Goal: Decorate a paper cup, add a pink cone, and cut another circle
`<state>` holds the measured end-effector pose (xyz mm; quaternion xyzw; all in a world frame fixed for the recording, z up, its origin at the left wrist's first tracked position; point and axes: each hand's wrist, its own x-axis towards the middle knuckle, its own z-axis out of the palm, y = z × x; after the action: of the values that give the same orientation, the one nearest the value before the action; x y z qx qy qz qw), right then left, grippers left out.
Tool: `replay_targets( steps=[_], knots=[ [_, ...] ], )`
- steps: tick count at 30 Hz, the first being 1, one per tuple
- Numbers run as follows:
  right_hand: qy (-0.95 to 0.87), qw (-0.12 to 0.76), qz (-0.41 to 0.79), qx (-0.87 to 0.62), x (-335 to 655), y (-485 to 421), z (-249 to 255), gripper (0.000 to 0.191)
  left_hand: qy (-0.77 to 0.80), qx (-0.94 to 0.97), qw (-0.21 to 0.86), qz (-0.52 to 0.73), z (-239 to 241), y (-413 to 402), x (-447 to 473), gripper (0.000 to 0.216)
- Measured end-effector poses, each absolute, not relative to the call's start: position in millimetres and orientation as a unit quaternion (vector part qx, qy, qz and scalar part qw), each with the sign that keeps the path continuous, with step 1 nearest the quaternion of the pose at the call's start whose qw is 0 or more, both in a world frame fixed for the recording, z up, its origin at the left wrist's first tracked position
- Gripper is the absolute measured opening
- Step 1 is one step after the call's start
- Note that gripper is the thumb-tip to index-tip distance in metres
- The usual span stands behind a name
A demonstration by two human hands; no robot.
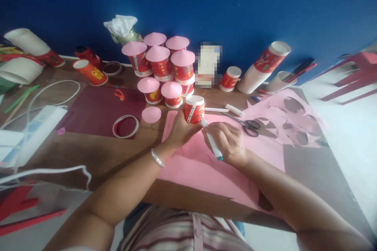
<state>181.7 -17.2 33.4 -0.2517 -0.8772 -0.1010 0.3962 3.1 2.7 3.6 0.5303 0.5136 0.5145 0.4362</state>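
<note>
My left hand [184, 131] grips a red paper cup [194, 110] by its lower side; the white end of the cup faces up. In my right hand [228, 141] is a white marker pen [212, 141] with a teal end, its tip at the cup's right side. Whether the tip touches the cup I cannot tell. Behind stand several red cups [160, 68] topped with pink paper cones [157, 54]. A flat pink disc [151, 114] lies left of my left hand. Pink paper sheets [200, 172] spread under both hands.
Scissors [250, 127] and a white pen cap [235, 110] lie right of the held cup. Cut pink scraps [290, 119] cover the table's right side. A cup ring [125, 126] rests on maroon paper [97, 111]. White cables [53, 170] and a power strip [41, 135] lie left.
</note>
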Motion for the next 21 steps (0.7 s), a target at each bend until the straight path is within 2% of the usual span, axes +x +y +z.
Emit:
replay_targets(
  steps=[21],
  knots=[
    [-0.867,0.416,-0.103,-0.254,185,-14,36,0.03,0.442,0.543,0.47,0.538,-8,5,2,0.056]
  ],
)
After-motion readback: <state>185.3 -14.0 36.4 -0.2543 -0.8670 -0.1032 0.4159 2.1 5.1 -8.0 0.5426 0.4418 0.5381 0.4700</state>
